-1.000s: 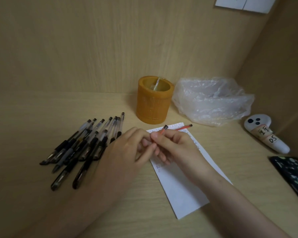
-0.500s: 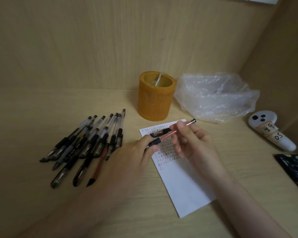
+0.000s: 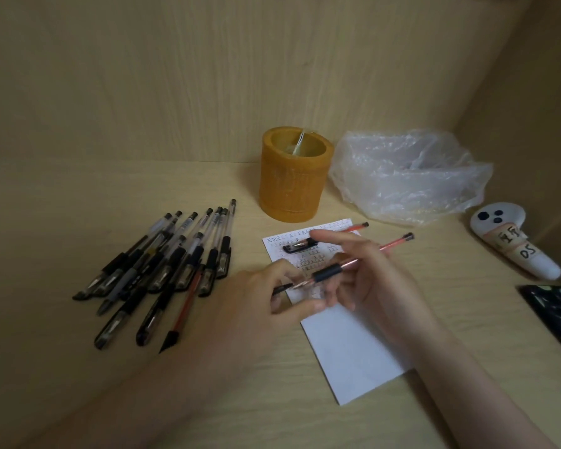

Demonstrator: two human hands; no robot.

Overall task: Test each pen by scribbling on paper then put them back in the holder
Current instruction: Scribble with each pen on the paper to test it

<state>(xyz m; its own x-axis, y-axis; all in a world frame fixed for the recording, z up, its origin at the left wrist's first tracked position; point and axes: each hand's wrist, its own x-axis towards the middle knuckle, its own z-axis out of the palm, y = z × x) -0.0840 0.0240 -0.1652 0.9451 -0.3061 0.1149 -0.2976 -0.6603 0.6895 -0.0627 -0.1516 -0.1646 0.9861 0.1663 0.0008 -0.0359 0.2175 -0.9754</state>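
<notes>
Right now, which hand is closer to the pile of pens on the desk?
Left. The left hand sits just right of the pile of pens; the right hand, holding a red pen, is farther right over the paper.

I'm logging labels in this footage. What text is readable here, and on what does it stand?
"DS": handwritten on the tape around the white controller; the characters above it are too blurred to read.
"正": repeated in handwritten rows on the paper; the smaller rows are unreadable.
Pens: barrel print too small to read.
</notes>
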